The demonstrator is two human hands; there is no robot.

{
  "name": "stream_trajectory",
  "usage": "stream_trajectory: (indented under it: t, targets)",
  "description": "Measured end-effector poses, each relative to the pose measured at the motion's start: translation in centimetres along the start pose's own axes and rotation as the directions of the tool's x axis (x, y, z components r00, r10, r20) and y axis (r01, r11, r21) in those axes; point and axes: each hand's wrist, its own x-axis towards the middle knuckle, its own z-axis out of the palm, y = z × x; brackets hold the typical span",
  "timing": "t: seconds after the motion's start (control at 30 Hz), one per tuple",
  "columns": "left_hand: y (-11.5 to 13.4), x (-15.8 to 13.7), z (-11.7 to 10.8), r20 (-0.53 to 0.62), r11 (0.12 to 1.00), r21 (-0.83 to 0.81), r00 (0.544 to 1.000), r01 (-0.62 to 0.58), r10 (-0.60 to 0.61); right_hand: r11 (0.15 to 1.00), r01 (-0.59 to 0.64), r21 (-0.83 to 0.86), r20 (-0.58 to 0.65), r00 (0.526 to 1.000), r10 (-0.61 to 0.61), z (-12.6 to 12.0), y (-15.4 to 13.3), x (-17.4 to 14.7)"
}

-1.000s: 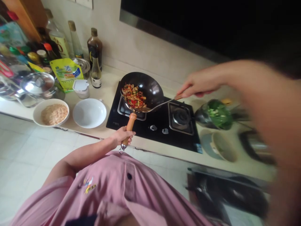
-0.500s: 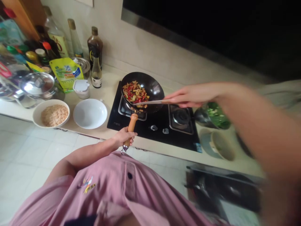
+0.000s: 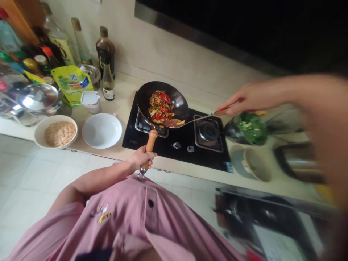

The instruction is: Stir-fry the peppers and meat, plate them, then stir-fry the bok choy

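Observation:
A black wok (image 3: 179,100) sits over the left burner of the hob, and my left hand (image 3: 142,158) is wrapped round its wooden handle. Inside the wok lies a heap of chopped food (image 3: 161,107) with red, yellow and brown pieces. My right hand (image 3: 235,103) grips the wooden end of a metal spatula (image 3: 199,118). The spatula's blade rests at the wok's right front side with a few pieces of food on it.
Left of the hob stand a white plate (image 3: 101,142), a bowl of pale minced food (image 3: 38,135), a lidded jar (image 3: 91,105) and several bottles. On the right are a bowl of chopped greens (image 3: 252,128), stacked bowls (image 3: 239,163) and the other burner (image 3: 208,131).
My right hand has drawn the spatula to the right, and its blade now shows at the wok's near side. The food is heaped differently. My left hand keeps its hold.

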Motion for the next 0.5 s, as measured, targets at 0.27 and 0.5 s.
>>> stream_trajectory:
  t: [0.27, 0.5]
  targets:
    - [0.2, -0.2, 0.2, -0.016, 1.0, -0.009, 1.0, 0.012, -0.012, 0.931, -0.012, -0.365, -0.348, 0.929, -0.124, 5.7, -3.8, 0.4]
    - [-0.4, 0.4, -0.1, 0.001, 1.0, -0.023, 1.0, 0.003, -0.003, 0.905, -0.175, -0.387, -0.369, 0.929, 0.022, 3.3, 0.0, 1.8]
